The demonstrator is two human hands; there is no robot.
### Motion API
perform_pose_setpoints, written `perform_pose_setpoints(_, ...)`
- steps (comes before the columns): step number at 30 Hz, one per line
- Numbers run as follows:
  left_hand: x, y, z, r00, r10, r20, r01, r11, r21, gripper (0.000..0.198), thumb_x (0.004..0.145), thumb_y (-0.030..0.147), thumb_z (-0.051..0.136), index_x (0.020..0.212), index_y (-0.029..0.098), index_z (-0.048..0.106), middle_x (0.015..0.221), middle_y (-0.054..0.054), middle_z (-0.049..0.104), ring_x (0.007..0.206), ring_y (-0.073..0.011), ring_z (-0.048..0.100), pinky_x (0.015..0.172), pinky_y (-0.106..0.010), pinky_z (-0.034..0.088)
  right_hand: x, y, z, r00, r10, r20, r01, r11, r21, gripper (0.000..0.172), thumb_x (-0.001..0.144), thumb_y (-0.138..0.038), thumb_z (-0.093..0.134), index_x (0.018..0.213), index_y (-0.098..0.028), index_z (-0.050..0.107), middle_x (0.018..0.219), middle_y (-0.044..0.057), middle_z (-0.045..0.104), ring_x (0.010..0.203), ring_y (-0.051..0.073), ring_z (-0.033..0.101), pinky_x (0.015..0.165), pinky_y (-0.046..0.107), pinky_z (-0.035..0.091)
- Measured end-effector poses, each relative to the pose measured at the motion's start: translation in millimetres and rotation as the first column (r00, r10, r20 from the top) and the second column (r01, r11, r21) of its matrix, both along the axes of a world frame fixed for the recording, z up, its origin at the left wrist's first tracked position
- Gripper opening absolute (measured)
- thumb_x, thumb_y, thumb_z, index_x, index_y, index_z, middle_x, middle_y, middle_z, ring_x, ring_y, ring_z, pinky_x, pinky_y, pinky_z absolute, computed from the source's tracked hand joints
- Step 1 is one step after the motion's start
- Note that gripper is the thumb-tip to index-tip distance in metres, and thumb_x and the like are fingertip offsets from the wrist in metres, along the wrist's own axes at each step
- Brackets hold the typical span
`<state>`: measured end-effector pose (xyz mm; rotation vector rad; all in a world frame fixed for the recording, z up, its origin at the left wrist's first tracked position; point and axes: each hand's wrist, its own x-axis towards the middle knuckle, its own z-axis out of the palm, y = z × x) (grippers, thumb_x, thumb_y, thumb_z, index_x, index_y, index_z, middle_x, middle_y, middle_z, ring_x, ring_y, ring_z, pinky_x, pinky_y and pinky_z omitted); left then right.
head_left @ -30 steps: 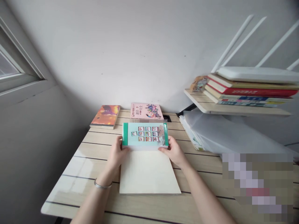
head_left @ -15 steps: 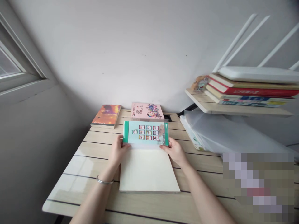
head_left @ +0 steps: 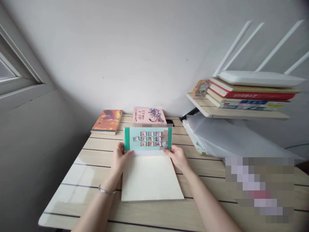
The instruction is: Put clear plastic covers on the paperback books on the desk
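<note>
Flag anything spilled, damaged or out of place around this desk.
No spill or clear damage shows. Oddest: the white router rests on unevenly stacked books on the shelf, and a translucent sheet below sprawls past the papers. The pixelated lower-right area cannot be judged.

A lane of tabletop [head_left: 182,137] is running between the teal panel [head_left: 149,140] and the plastic sheet [head_left: 224,137], while the pink book [head_left: 148,115] is blocking beyond the panel.
</note>
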<state>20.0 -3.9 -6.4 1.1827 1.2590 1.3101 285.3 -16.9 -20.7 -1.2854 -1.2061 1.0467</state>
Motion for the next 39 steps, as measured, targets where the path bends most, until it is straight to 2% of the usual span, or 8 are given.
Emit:
perform_pose_setpoints(9,-0.5,9.9,7.9,0.998,-0.055,-0.016,0.056,0.997,0.055,0.028,0.060,0.026,0.069,0.079,0.021,0.050,0.070,0.003,0.062,0.070,-0.0143,0.061,0.064,-0.023,0.044,4.1,3.6,-0.1,0.997,-0.012,0.070,0.010,1.000,0.018,0.042,0.062,-0.054,0.072,0.076,-0.015,0.072,0.078,0.007,0.074,0.070,0.023,0.066,0.066,0.033,0.051)
perform_pose_setpoints(13,-12.8,8.5,18.1,0.979,-0.200,-0.032,0.201,0.979,0.042,0.025,0.055,0.020,0.068,0.075,0.020,0.053,0.075,-0.001,0.067,0.077,-0.0187,0.064,0.072,-0.028,0.048,19.9,0.0,10.9,0.974,0.136,0.183,-0.143,0.990,0.022,0.035,0.059,-0.047,0.076,0.077,-0.017,0.075,0.083,0.007,0.075,0.080,0.026,0.068,0.078,0.040,0.053)
perform_pose_setpoints(17,-31.2,-1.1,28.3,0.910,-0.331,-0.249,0.342,0.940,-0.001,0.019,0.060,0.014,0.061,0.077,0.018,0.062,0.084,-0.003,0.071,0.085,-0.0223,0.065,0.076,-0.031,0.049,34.0,-18.8,26.0,0.839,0.254,0.482,-0.331,0.940,0.081,0.022,0.079,-0.036,0.062,0.088,-0.023,0.076,0.097,0.006,0.074,0.098,0.025,0.066,0.089,0.042,0.052)
perform_pose_setpoints(20,-40.1,-12.3,35.2,0.788,-0.394,-0.474,0.477,0.877,0.064,0.023,0.066,0.011,0.057,0.085,0.020,0.065,0.101,-0.005,0.071,0.092,-0.0234,0.065,0.078,-0.031,0.050,37.1,-37.2,30.2,0.680,0.204,0.704,-0.452,0.873,0.183,0.036,0.088,-0.017,0.045,0.111,-0.032,0.069,0.121,0.001,0.066,0.112,0.020,0.059,0.097,0.041,0.049)
perform_pose_setpoints(25,-49.7,-28.2,37.7,0.415,-0.288,-0.863,0.659,0.750,0.066,0.044,0.082,0.007,0.043,0.117,0.027,0.060,0.135,-0.004,0.056,0.125,-0.0213,0.049,0.105,-0.036,0.035,35.6,-59.0,21.8,0.433,0.036,0.900,-0.496,0.844,0.205,0.064,0.085,0.002,0.037,0.131,-0.040,0.050,0.137,-0.003,0.053,0.122,0.018,0.052,0.100,0.041,0.048)
perform_pose_setpoints(30,-62.7,-34.8,38.7,0.012,-0.128,-0.992,0.715,0.694,-0.081,0.067,0.081,-0.001,0.038,0.138,0.034,0.041,0.150,0.000,0.035,0.139,-0.0215,0.030,0.111,-0.044,0.024,45.5,-63.2,19.6,0.339,0.068,0.939,-0.529,0.839,0.130,0.080,0.075,0.011,0.030,0.133,-0.041,0.047,0.143,-0.003,0.046,0.125,0.019,0.049,0.100,0.043,0.048)
perform_pose_setpoints(35,-30.0,-48.8,48.9,0.120,-0.167,-0.979,0.624,0.779,-0.057,0.050,0.088,0.007,0.033,0.132,0.022,0.051,0.150,-0.010,0.035,0.138,-0.0256,0.030,0.109,-0.045,0.028,31.7,-54.5,38.6,0.443,0.097,0.891,-0.502,0.850,0.157,0.058,0.082,0.002,0.033,0.117,-0.030,0.066,0.126,0.002,0.062,0.122,0.021,0.052,0.102,0.042,0.046)
perform_pose_setpoints(39,11.2,-66.5,39.7,0.216,-0.153,-0.964,0.586,0.811,0.002,0.051,0.093,0.041,0.041,0.140,0.021,0.041,0.150,-0.015,0.034,0.139,-0.0338,0.025,0.109,-0.057,0.024,-6.8,-55.9,46.7,0.411,0.176,0.895,-0.508,0.859,0.064,0.042,0.093,-0.027,0.044,0.135,-0.030,0.049,0.143,0.004,0.047,0.134,0.025,0.039,0.108,0.048,0.036)
